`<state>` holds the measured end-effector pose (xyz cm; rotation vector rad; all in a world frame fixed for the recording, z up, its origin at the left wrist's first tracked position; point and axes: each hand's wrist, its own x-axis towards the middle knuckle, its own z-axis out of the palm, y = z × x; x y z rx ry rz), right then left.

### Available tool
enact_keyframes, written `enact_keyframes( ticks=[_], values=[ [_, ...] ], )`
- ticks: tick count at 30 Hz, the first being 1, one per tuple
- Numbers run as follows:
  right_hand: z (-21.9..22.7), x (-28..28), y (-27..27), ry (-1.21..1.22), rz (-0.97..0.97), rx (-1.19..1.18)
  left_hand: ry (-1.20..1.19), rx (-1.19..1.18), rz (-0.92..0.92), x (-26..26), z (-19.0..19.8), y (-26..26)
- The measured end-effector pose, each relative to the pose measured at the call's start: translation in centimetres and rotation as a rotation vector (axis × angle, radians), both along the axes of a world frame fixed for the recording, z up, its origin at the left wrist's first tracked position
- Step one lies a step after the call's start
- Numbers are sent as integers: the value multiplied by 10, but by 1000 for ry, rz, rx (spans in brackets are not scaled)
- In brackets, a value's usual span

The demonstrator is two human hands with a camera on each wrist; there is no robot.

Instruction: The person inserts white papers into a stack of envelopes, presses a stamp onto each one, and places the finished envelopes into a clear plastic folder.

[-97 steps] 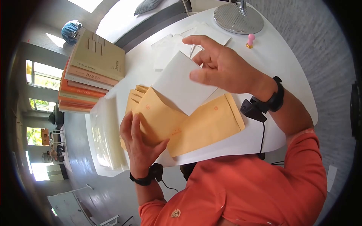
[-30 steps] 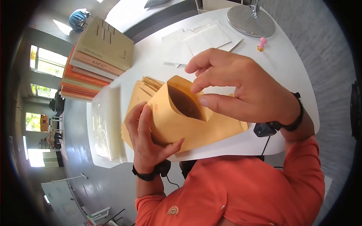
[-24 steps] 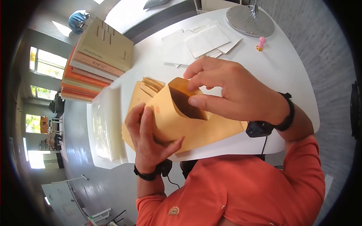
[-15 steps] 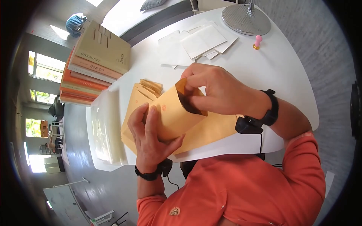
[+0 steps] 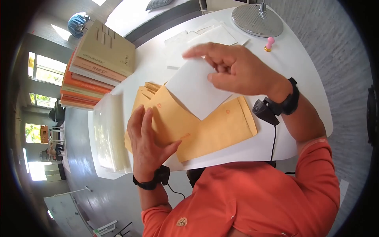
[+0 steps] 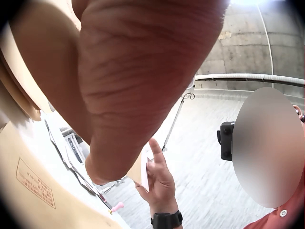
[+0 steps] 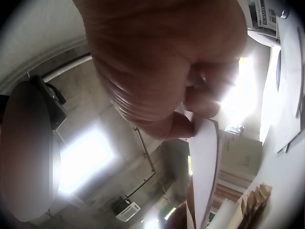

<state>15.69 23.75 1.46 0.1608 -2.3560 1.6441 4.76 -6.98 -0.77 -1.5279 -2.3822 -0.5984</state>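
Observation:
The left hand point(image 5: 147, 144) holds a yellow paper envelope point(image 5: 167, 118), its fingers on the upper face and its thumb near the lower edge. From the envelope's mouth a white card point(image 5: 197, 89) sticks out at a slant, its lower part hidden inside. At the card's upper right edge the right hand point(image 5: 244, 73) pinches it between thumb and fingers; the right wrist view shows the card point(image 7: 202, 157) at the fingertips. Under the held envelope, another yellow envelope point(image 5: 225, 126) lies flat on the table, its flap edge to the right.
Several more yellow envelopes point(image 5: 148, 91) lie behind the left hand. White sheets point(image 5: 215, 34) are spread toward the back, near a pink stamp point(image 5: 270, 42) and a round metal base point(image 5: 256, 21). A tall book stack point(image 5: 104, 51) and a clear plastic sleeve pile point(image 5: 110, 134) stand at left.
The right hand, inside the envelope's mouth half a second ago, has moved up and out with the white card partly showing. The left hand and its envelope have shifted slightly left and lie flatter.

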Motion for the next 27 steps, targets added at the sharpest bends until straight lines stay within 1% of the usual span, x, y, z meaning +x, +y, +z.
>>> enact_keyframes(
  ticks=[2, 3, 4, 5, 6, 8, 9, 10, 12, 16, 18, 19, 21, 22, 24, 25, 27],
  values=[
    [-11, -10, 18, 202, -70, 142, -10, -53, 59, -5, 2, -6],
    [-16, -16, 25, 228, -149, -65, -13, -49, 57, -9, 2, -12],
    [-21, -20, 37, 273, -257, -70, -14, -71, 106, -14, 2, -19],
    [-15, -15, 42, 217, -372, -120, -15, -94, 155, -19, 2, -25],
    [-9, -11, 46, 161, -486, -171, -18, -92, 153, -23, 3, -29],
    [-17, -12, 63, 180, -517, -206, -53, -143, 244, -31, 5, -37],
    [-22, -15, 70, 200, -548, -247, -41, -146, 246, -34, 4, -41],
    [-25, -16, 74, 200, -545, -246, -42, -145, 249, -34, 3, -42],
    [-30, -19, 78, 273, -515, -280, -33, -158, 261, -36, 2, -44],
    [-32, -23, 69, 279, -565, -327, -28, -161, 271, -39, -4, -46],
    [-43, -23, 74, -128, -610, -70, 19, -209, 324, -39, -6, -45],
    [-41, -21, 73, -126, -612, -70, 21, -209, 322, -37, -8, -44],
    [-34, -15, 70, -516, -580, 410, 35, -151, 258, -27, -13, -39],
    [-32, -14, 68, -518, -580, 409, -15, -166, 161, -18, -12, -31],
    [-29, -16, 64, -534, -544, 522, -145, -161, -46, 6, -12, -9],
    [-27, -16, 61, -532, -534, 526, -186, -172, -139, 17, -13, 4],
    [-24, -15, 54, -479, -558, 554, -204, -249, -231, 32, -15, 30]
  ],
)
